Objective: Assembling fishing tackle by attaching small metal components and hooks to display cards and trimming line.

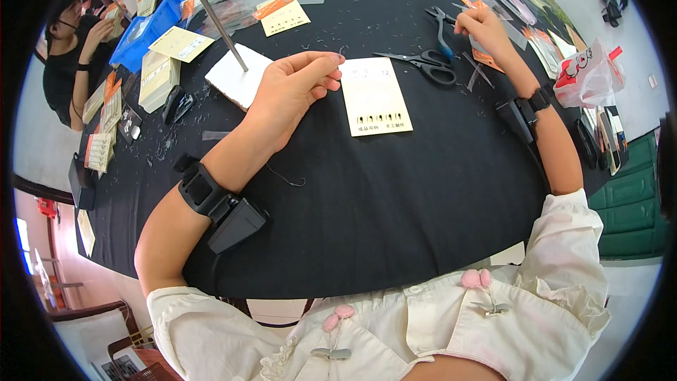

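My left hand [300, 85] is closed in a pinch just beyond the upper left corner of a pale yellow card [374, 99]. A tiny dark curved piece, like a small hook [342, 50], sticks out at its fingertips. Along the card's lower part runs a row of several small dark hooks [381, 118]. Farther right, my right hand [484, 31] is raised with its fingers curled together; whatever they hold, if anything, is hidden. Pliers with blue handles [444, 34] lie right beside it. Between the card and the pliers rest black-handled scissors [427, 65].
A metal rod [215, 17] stands on a white foam block [236, 74]. To the left are card stacks [156, 81], a blue tray [144, 35] and a black stapler [178, 104]. A plastic bag [589, 77] sits at right. Another person [67, 63] works at far left.
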A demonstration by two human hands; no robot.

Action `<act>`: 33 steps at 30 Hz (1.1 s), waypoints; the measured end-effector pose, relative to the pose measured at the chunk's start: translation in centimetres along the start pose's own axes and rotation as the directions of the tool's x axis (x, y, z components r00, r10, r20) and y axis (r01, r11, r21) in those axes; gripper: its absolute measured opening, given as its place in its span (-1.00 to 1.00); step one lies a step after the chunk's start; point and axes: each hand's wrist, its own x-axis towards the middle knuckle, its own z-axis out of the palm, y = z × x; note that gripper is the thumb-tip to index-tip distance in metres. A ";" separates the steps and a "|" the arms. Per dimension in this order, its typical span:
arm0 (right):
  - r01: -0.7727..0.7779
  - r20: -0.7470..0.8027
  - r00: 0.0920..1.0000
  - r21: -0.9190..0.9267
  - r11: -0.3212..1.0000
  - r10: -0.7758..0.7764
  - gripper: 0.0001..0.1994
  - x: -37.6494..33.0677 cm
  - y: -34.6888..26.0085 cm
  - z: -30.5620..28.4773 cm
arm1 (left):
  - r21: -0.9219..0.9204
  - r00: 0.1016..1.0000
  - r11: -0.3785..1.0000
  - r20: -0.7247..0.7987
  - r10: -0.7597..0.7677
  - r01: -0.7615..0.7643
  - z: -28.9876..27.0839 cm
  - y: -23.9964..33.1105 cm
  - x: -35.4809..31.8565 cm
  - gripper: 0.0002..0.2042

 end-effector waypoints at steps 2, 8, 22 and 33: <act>0.076 -0.010 0.997 -0.062 0.995 -0.076 -0.72 0.1 0.3 0.3 | -0.009 1.000 1.000 0.009 -0.018 0.018 -0.1 0.2 0.0 -0.76; 0.322 0.133 0.944 -0.188 0.928 -0.301 -0.86 -1.6 -3.9 -0.5 | -0.036 0.999 0.999 0.030 -0.031 0.032 -0.2 0.3 0.0 -0.76; 0.306 0.475 0.859 -0.182 0.935 -0.188 -0.78 -3.8 -9.5 -0.5 | -0.044 0.999 0.999 0.032 -0.029 0.030 -0.1 0.4 -0.1 -0.77; 0.303 0.326 0.888 0.119 0.946 -0.325 -0.77 -5.1 -11.4 2.6 | -0.096 1.000 0.995 -0.026 0.018 -0.020 0.0 0.0 -0.1 -0.82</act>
